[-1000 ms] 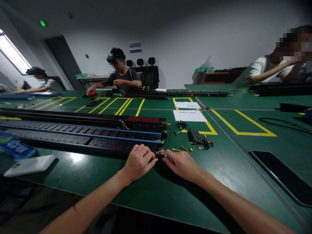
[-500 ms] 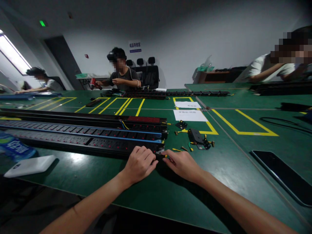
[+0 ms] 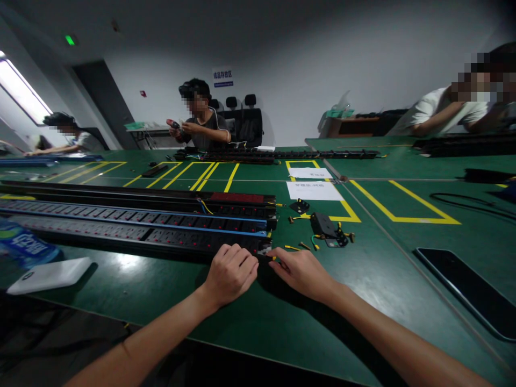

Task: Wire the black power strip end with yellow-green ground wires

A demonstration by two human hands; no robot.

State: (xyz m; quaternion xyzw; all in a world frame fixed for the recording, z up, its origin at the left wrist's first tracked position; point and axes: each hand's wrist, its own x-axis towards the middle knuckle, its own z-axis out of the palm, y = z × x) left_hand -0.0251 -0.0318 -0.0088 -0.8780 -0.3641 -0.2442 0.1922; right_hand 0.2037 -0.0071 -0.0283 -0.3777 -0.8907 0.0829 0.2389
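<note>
A long black power strip [image 3: 177,239] with rows of sockets and small red marks lies nearest me on the table. My left hand [image 3: 233,274] is closed over its front edge close to the right end, fingers curled and partly hidden. At that open end, my right hand [image 3: 304,273] pinches with thumb and forefinger around a short yellow wire [image 3: 274,258]; its inner part is hidden. Just behind lies another strip with blue edging [image 3: 226,219]. Right of the strips are a black box-shaped module [image 3: 323,224] and several loose yellow-tipped wires [image 3: 292,248].
A dark phone [image 3: 467,290] lies at right; a white device [image 3: 50,275] and a blue-labelled bottle [image 3: 28,244] are at left. Paper sheets [image 3: 314,191] and yellow tape mark the green table [image 3: 387,258]. Across it, a person [image 3: 209,126] holds a red power tool [image 3: 173,124]; others sit left and right.
My two hands stay almost where they were at the strip's end. Across the table, the person has brought the red tool inward and their two hands together.
</note>
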